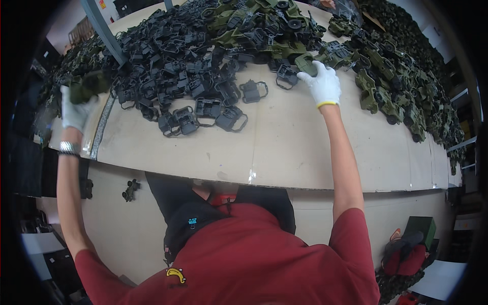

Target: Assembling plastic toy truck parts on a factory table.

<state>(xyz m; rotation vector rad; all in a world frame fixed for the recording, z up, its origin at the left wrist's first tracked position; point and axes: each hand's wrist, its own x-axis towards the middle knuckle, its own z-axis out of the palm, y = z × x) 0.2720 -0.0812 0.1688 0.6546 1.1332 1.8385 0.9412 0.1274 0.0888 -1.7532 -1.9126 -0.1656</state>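
Observation:
Both my hands wear white gloves. At the far left, my left hand (75, 113) is closed around an olive-green toy vehicle (90, 87), which motion blurs. Right of centre, my right hand (325, 87) reaches to the edge of the pile. Its thumb and fingers grip an olive-green toy vehicle body (306, 64), partly hidden among its neighbours. Just left of that thumb lies a dark grey plastic frame part (287, 75). Another grey frame part (253, 91) rests alone on the cardboard between my hands.
A large heap of dark grey frame parts (173, 66) covers the table's middle left. Green toy vehicles pile up at the back (264, 25) and along the right (391, 81). A metal post (104, 33) rises at the left. The cardboard tabletop's front edge (284, 186) runs before my waist.

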